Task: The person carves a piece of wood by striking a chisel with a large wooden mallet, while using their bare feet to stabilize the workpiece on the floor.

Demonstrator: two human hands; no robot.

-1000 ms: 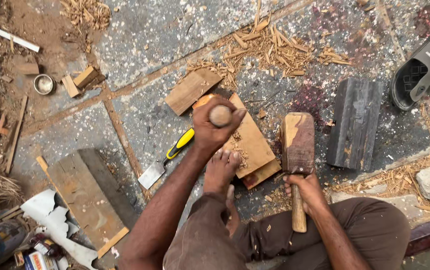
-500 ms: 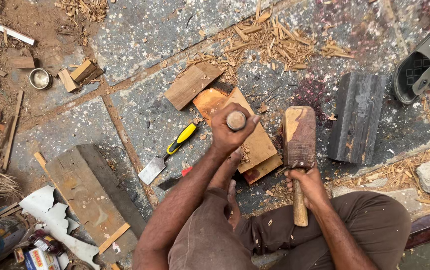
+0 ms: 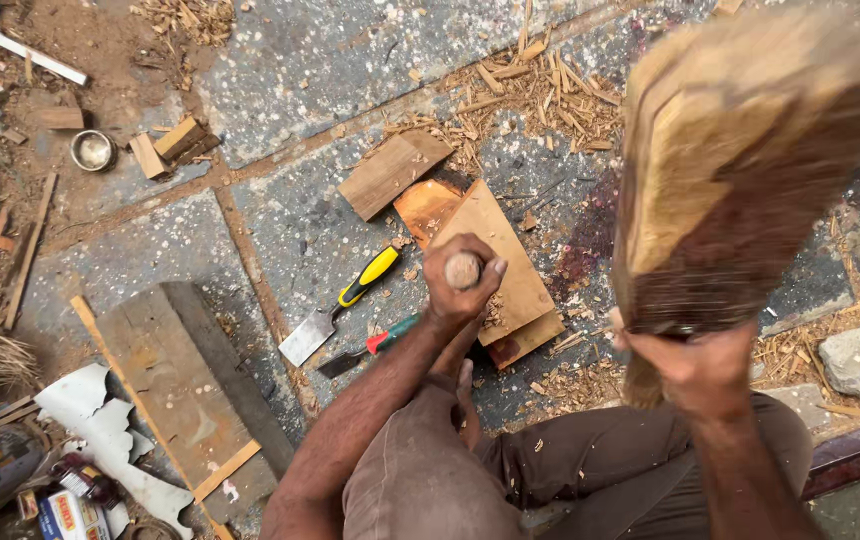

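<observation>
Your left hand (image 3: 460,285) has its fingers clamped around the chisel handle (image 3: 464,270), upright on the wooden board (image 3: 495,255) lying on the floor. Your right hand (image 3: 695,365) grips the raised wooden mallet (image 3: 740,160), fingers closed.

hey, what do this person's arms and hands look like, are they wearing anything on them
Both arms are bare, with no sleeves visible. The left hand and right hand wear no gloves, and no rings, watch or bracelets show. The only clothing in view is brown trousers.
</observation>
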